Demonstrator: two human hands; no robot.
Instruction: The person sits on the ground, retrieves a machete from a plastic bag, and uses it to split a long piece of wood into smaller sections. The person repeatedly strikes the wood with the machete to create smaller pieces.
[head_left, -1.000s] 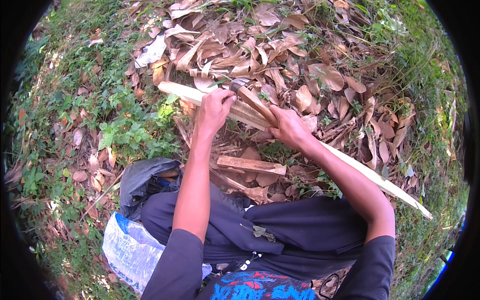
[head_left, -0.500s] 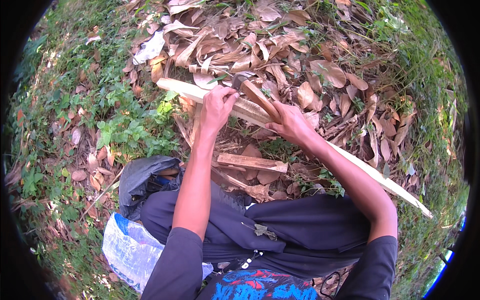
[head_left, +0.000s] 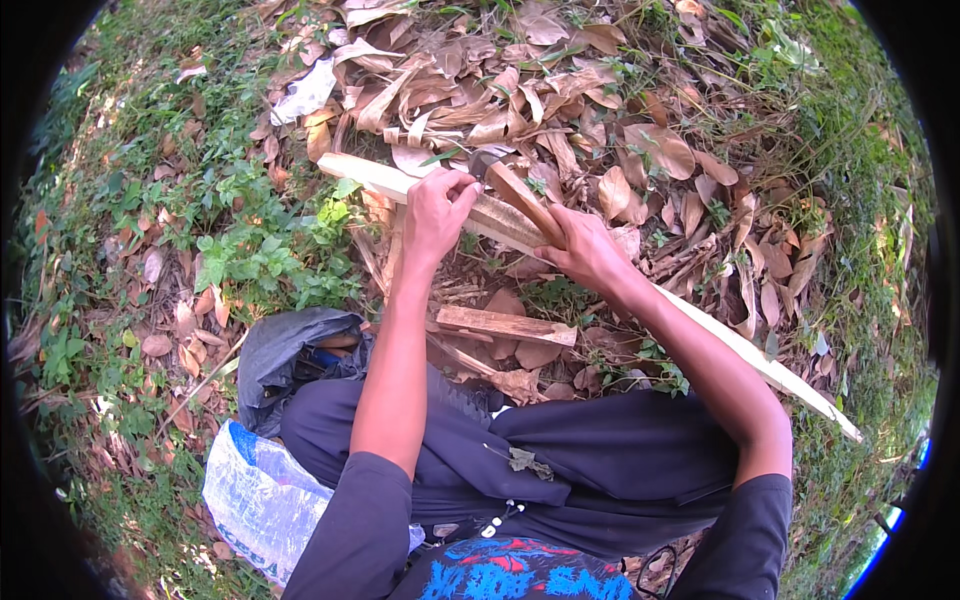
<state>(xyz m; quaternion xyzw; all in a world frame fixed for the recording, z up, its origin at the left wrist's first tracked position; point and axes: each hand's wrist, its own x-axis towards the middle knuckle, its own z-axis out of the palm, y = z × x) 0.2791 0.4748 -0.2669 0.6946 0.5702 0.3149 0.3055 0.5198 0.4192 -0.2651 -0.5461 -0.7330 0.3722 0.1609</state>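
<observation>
Wooden-handled tool [head_left: 524, 205], tilted; long pale wood strip [head_left: 503, 223] aslant

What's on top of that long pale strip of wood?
From above, the left hand lies across the wood, and the wooden-handled tool in the right hand overlaps it. Whatever lies under either hand is covered and can't be seen.

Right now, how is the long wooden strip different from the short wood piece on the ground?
The long strip stretches much farther than the short piece. The long strip is mostly pale and creamy; the short piece looks browner. The long strip passes under the left hand, but no hand touches the short piece. Both are wood, and both slant down toward the picture's right.
</observation>
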